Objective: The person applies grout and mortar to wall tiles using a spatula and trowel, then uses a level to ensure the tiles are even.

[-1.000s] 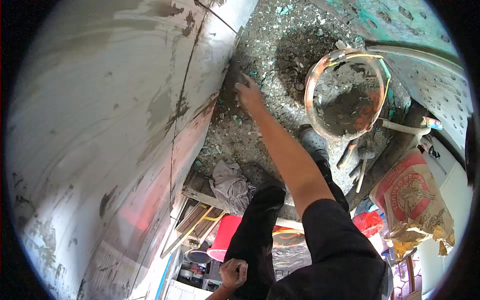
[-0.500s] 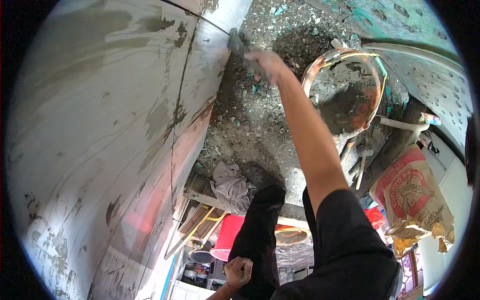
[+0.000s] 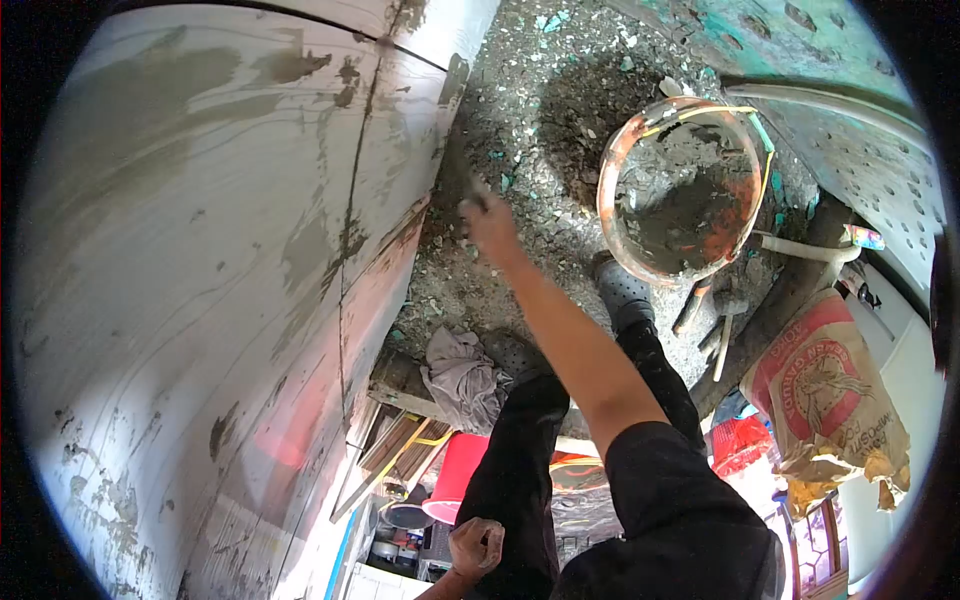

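My right hand (image 3: 492, 232) is closed around a dark grey trowel (image 3: 462, 182), smeared by motion, along the edge of a pale panelled wall (image 3: 260, 200). A wet grey patch of mortar (image 3: 455, 78) sticks to that edge, farther up. To the right of the hand stands a round bucket (image 3: 610, 190), its rim coated with residue and grey mortar (image 3: 680, 215) inside. My left hand (image 3: 475, 547) rests low by my thigh, fingers curled and dusted pale; whatever they may hold is hidden.
Rubble (image 3: 520, 130) covers the ground. A crumpled cloth (image 3: 462, 375) lies by my foot. Right of the bucket are a hammer (image 3: 728, 320), a pale pipe (image 3: 800, 247) and a torn paper sack (image 3: 825, 385). Below stand a red bucket (image 3: 458, 475) and wood strips (image 3: 395, 445).
My right hand has moved down the wall's edge toward me, with the trowel. The mortar patch at the edge is uncovered. My right foot, in a grey clog, now shows beside the bucket.
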Available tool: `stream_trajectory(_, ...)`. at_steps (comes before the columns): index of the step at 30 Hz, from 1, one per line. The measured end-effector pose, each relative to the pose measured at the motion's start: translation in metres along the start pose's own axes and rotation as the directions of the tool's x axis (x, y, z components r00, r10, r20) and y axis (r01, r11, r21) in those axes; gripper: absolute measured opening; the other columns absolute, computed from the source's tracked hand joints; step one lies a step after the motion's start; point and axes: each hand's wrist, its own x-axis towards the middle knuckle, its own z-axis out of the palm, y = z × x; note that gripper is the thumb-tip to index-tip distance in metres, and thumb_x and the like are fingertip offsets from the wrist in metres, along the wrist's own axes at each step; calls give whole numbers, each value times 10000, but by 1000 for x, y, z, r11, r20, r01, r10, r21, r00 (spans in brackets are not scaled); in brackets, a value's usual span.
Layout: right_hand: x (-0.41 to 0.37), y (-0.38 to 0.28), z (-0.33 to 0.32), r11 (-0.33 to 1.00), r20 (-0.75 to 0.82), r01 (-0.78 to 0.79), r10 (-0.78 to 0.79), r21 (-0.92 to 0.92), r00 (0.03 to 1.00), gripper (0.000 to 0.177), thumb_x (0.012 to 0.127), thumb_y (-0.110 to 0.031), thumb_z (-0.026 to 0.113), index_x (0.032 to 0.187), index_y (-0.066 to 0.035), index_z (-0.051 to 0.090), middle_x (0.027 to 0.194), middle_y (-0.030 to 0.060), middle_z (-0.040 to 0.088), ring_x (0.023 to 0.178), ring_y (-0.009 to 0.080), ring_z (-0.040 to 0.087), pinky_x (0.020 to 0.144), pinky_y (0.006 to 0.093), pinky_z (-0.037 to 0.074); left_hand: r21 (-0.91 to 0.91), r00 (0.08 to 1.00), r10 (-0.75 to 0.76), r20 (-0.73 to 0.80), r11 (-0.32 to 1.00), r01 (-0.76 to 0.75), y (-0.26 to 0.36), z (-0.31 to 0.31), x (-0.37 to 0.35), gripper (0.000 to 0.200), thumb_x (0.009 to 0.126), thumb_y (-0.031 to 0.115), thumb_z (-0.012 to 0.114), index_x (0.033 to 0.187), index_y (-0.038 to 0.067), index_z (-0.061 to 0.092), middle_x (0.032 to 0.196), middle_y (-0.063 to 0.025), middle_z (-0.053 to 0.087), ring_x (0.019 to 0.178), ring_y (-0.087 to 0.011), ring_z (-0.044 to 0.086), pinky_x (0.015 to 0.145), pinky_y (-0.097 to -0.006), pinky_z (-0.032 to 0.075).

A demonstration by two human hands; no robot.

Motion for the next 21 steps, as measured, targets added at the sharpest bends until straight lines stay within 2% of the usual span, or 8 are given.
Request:
stream_trajectory(1, -5, -21, -18, 934, 79, -334, 326, 127, 942, 474, 834, -143, 539, 1277, -43, 402, 907, 149, 593, 620, 228, 581, 536, 320, 474, -19, 999, -32, 13, 999, 32, 1, 0, -1, 90, 755, 117, 601, 691, 77, 551, 542, -65, 493, 443, -235, 503, 408, -317, 391)
stream_trajectory(3, 40, -18, -34, 946, 21, -309, 308, 102, 951, 395, 850, -131, 510, 1219, -9, 440, 823, 143, 575, 492, 193, 523, 420, 314, 428, -5, 999, -49, 21, 999, 49, -1, 0, -5, 85, 746, 107, 605, 688, 77, 550, 547, -68, 500, 452, -238, 509, 410, -317, 396)
stream_trajectory(7, 126, -53, -51, 889, 246, -458, 448, -19, 859, 205, 856, -171, 479, 987, -20, 525, 619, 82, 545, 470, 186, 508, 393, 300, 402, 36, 1000, -16, 16, 999, 16, -1, -1, -4, 83, 726, 69, 604, 674, 79, 540, 567, -67, 517, 470, -233, 522, 418, -310, 412)
stream_trajectory(10, 131, -102, -52, 834, 223, -496, 545, -242, 808, 170, 862, -206, 477, 890, -45, 524, 571, 59, 515, 456, 179, 498, 379, 300, 382, 27, 999, 50, 21, 998, -50, 3, -3, -1, 88, 717, 37, 594, 672, 78, 531, 582, -62, 526, 472, -228, 522, 427, -305, 423)
stream_trajectory(13, 124, -118, -57, 909, 353, -414, 401, -43, 845, 178, 856, -218, 495, 916, -53, 526, 585, 48, 511, 438, 156, 482, 367, 296, 371, 32, 986, 165, 19, 986, -166, 7, -2, 2, 95, 719, 21, 581, 676, 81, 523, 599, -57, 531, 475, -224, 522, 427, -304, 425)
stream_trajectory(14, 111, -134, -65, 898, 389, -424, 436, -122, 811, 215, 859, -156, 452, 1029, -64, 546, 732, 65, 576, 564, 142, 546, 443, 268, 456, 29, 989, 142, 30, 989, -143, 9, -3, -1, 97, 724, 26, 580, 672, 82, 521, 605, -58, 534, 477, -223, 523, 428, -302, 424)
stream_trajectory(17, 47, -160, -67, 928, 385, -305, 367, -213, 847, 418, 825, -178, 541, 1218, -69, 453, 715, 26, 541, 464, 121, 484, 382, 246, 393, 13, 996, 73, 57, 997, -74, 8, 2, -3, 83, 749, 59, 573, 678, 72, 533, 608, -75, 538, 486, -232, 529, 437, -308, 420)
stream_trajectory(21, 0, -142, -61, 951, 319, -254, 189, 177, 929, 533, 825, -155, 530, 1321, -91, 345, 723, 35, 539, 484, 115, 495, 390, 241, 408, -6, 995, 16, 100, 1000, -16, 10, 1, -2, 99, 778, 99, 562, 696, 44, 564, 590, -106, 534, 498, -254, 538, 459, -325, 416)
